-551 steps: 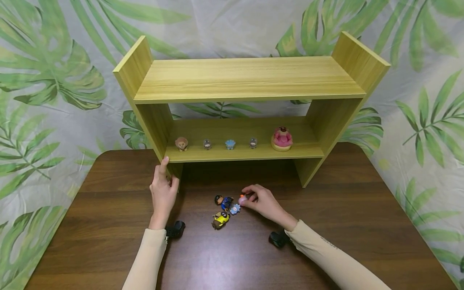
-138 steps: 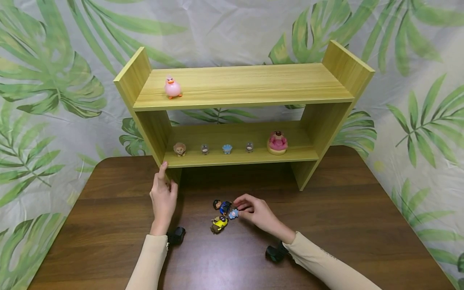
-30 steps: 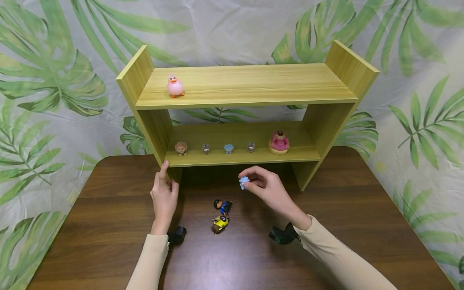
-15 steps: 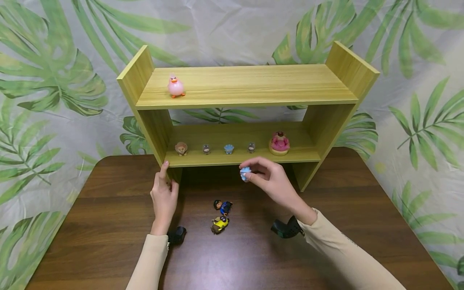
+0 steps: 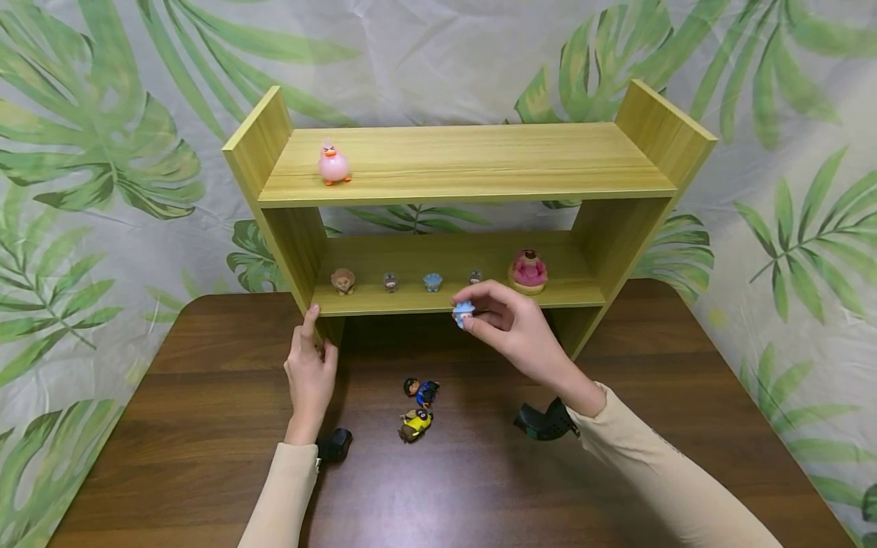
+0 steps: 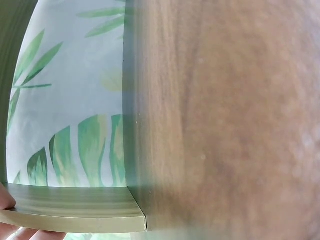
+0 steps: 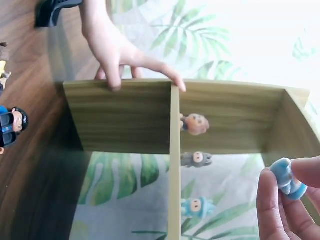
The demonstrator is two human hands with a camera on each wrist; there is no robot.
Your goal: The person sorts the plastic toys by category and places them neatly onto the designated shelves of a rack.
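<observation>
My right hand (image 5: pixel 524 331) pinches a small light-blue figurine (image 5: pixel 463 313) with a pale face, just in front of the middle board's front edge. In the right wrist view, thumb and fingertips hold this blue figurine (image 7: pixel 288 179). At the shelf's lower left, my left hand (image 5: pixel 311 380) grips the side panel of the wooden shelf (image 5: pixel 466 160), thumb inside, its index fingertip on the middle board's corner. On the middle board stand a lion-like figurine (image 5: pixel 342 281), two small grey figurines, a blue figurine (image 5: pixel 432 282) and a pink bear figurine (image 5: pixel 528 269). One grey figurine is partly hidden by my right hand.
A pink duck figurine (image 5: pixel 333 164) stands at the left of the top board. On the dark wooden table (image 5: pixel 205 457) lie a doll in blue (image 5: pixel 421 390) and a yellow-and-brown figurine (image 5: pixel 416 425). A leaf-patterned cloth hangs behind.
The pink duck has gone from the table to the top board. More recently, my right hand has picked up the blue figurine from the table and raised it toward the middle board. The left hand stays put.
</observation>
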